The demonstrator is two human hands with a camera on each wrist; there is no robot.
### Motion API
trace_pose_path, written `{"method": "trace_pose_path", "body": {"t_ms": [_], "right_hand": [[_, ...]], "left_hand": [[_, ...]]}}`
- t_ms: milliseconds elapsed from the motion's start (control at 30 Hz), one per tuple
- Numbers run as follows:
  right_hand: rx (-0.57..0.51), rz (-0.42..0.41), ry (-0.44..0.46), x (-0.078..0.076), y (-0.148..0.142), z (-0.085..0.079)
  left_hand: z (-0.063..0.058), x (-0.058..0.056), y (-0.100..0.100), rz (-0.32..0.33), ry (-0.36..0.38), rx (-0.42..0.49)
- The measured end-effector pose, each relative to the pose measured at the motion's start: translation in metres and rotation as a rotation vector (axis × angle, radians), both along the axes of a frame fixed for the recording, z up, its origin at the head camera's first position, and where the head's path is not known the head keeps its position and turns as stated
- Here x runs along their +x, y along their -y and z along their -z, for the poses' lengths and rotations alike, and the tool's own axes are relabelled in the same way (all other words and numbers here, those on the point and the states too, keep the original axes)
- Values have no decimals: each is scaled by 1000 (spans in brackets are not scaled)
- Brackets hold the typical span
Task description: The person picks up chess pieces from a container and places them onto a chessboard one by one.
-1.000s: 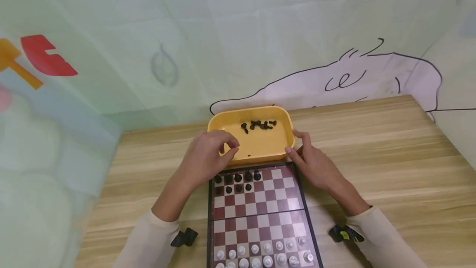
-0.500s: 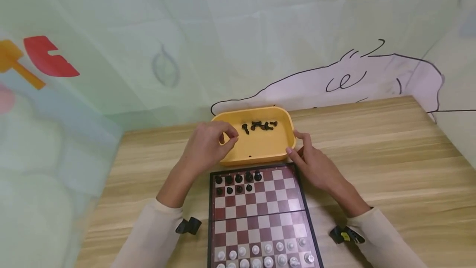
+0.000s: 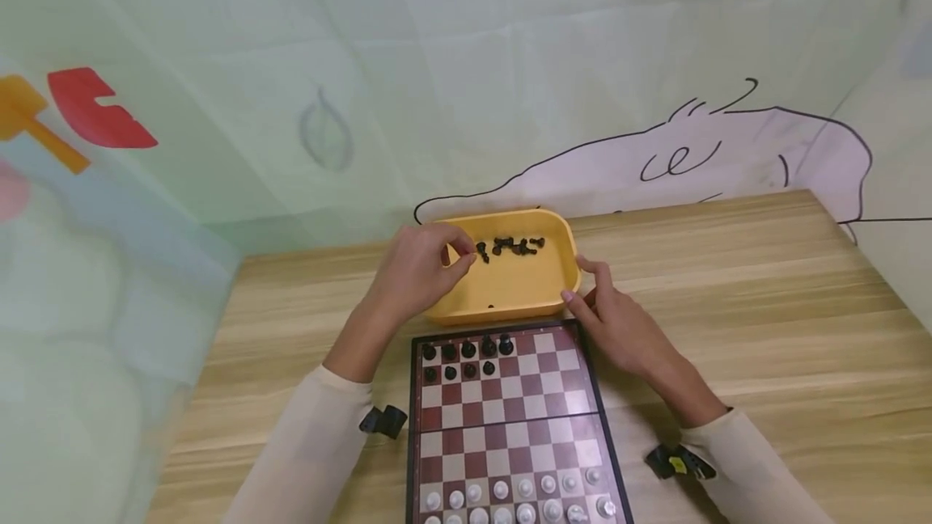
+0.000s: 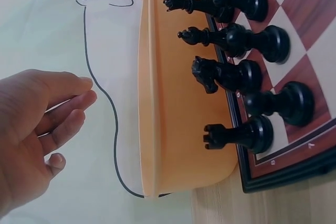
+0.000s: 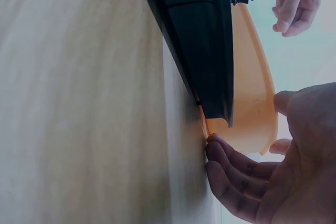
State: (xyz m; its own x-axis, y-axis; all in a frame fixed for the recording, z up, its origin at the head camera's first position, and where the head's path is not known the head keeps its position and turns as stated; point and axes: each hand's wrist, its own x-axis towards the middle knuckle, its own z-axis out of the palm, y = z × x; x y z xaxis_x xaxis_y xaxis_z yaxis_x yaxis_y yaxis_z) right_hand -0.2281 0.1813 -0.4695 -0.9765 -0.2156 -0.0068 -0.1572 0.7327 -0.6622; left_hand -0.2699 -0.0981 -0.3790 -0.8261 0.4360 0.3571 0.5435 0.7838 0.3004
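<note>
Over the left part of a yellow plastic tray (image 3: pixel 520 285), my left hand (image 3: pixel 418 273) reaches with thumb and index fingertips close together, beside a black chess piece (image 3: pixel 483 252). Nothing shows between its fingers in the left wrist view, where the hand (image 4: pixel 39 124) hangs above the rim. Several more black chess pieces (image 3: pixel 523 248) lie on the tray floor. My right hand (image 3: pixel 615 322) holds the tray's right front corner, thumb and fingers bent around it. The chessboard (image 3: pixel 502 415) lies directly in front, black pieces (image 4: pixel 252 135) standing in two part-filled rows at its far left.
White chess pieces (image 3: pixel 524 488) stand in rows at the board's near end. A wood-grain table (image 3: pixel 764 330) carries everything, its back edge against a printed wall covering (image 3: pixel 437 103). Behind the tray runs that covering; the tray's front wall sits close to the board.
My left hand has moved forward and slightly right, from the tray's near left side toward the black pieces inside. The right hand stays at the tray's corner.
</note>
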Motion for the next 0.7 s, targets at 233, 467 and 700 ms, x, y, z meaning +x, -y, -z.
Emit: {"method": "trace_pose_path", "body": {"t_ms": [233, 467, 700], "right_hand": [[2, 1, -5, 0, 0, 1], [-4, -5, -11, -1, -1, -1], [-3, -9, -20, -1, -1, 0]], "left_hand": [[3, -14, -3, 17, -17, -13], [6, -24, -5, -7, 11, -39], [8, -32, -8, -30, 34, -44]]}}
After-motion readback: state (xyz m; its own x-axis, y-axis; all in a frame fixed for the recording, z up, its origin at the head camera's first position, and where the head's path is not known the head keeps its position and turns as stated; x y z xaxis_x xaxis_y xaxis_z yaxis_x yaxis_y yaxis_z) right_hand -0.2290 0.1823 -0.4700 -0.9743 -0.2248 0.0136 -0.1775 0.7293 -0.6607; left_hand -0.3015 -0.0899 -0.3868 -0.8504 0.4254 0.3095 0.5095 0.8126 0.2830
